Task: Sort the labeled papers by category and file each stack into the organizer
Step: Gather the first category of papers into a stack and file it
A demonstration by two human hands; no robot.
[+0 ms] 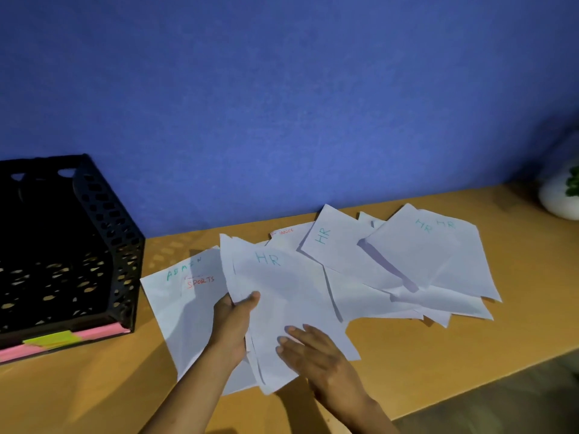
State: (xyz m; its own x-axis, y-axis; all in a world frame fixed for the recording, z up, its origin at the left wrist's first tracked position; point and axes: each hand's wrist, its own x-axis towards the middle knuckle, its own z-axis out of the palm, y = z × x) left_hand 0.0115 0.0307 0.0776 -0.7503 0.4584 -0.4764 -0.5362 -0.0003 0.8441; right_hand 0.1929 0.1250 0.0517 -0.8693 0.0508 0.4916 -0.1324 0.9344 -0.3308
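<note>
White labeled papers lie spread over the wooden desk (407,364). My left hand (233,324) grips the left edge of a small stack topped by an HR sheet (282,296), thumb on top. My right hand (316,352) rests flat on that stack's lower right part, fingers apart. Under the stack's left side lie an ADMIN sheet (169,296) and a SPORTS sheet (200,285). A FINANCE sheet (286,234) peeks out behind. More HR sheets (338,245) (429,252) fan out to the right. The black mesh organizer (103,245) stands at the far left.
Pink and yellow-green sticky labels (59,338) mark the organizer's front lip. A white pot with a green plant (560,195) sits at the desk's far right. A blue wall (282,104) backs the desk. The desk's front edge runs diagonally at lower right.
</note>
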